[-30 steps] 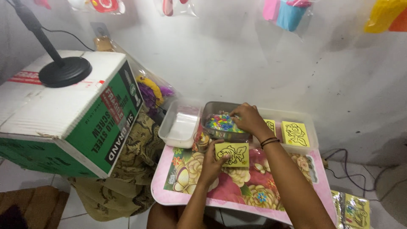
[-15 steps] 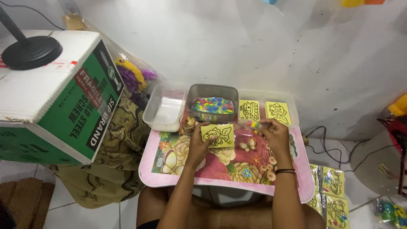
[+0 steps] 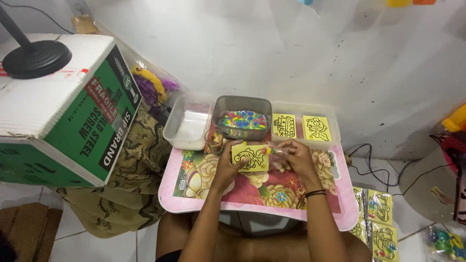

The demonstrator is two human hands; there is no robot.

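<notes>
My left hand (image 3: 226, 163) pinches the left edge of a yellow card (image 3: 251, 157) with a black line drawing, holding it over a pink floral tray table (image 3: 194, 204). At the card's right edge, my right hand (image 3: 294, 156) grips a small clear packet of coloured bits (image 3: 272, 151). Just beyond the hands stands a grey tub of mixed coloured pieces (image 3: 242, 119). To the right of that tub a clear tray (image 3: 305, 127) holds two more yellow drawing cards.
A clear tub of plastic sleeves (image 3: 188, 125) sits at the far left of the table, a small glass (image 3: 214, 140) beside it. A green and white cardboard box (image 3: 63, 106) with a black lamp base stands to the left. More yellow cards (image 3: 381, 221) and cables lie on the floor at right.
My right hand came back from the grey tub to the card's right edge, now gripping a small packet. My left hand stayed on the card. The view shifted.
</notes>
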